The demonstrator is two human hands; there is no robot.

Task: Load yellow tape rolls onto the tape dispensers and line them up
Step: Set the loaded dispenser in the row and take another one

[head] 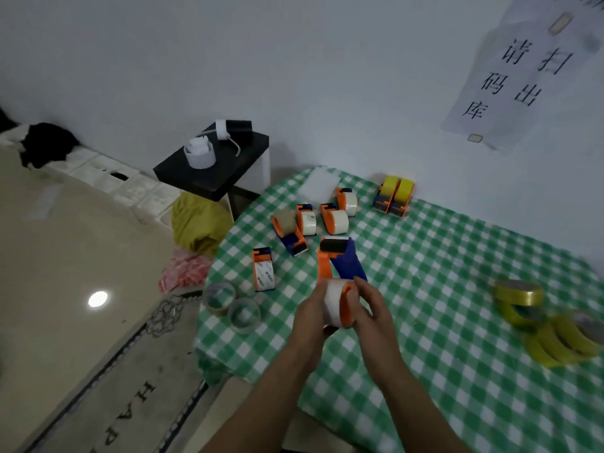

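Gripping a dispenser (346,266) w/ a white roll (333,300) near centre, left hand (310,310) & right hand (374,310) curl round it; two yellow-loaded dispensers (394,196) stand far right, loose yellow rolls (519,297) near right, several other dispensers (309,220) undone.

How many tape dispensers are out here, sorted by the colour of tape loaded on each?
Yellow-tape dispensers: 2
White-tape dispensers on the table: 4
White-tape dispenser in hand: 1
Brownish-tape dispenser: 1
Total: 8
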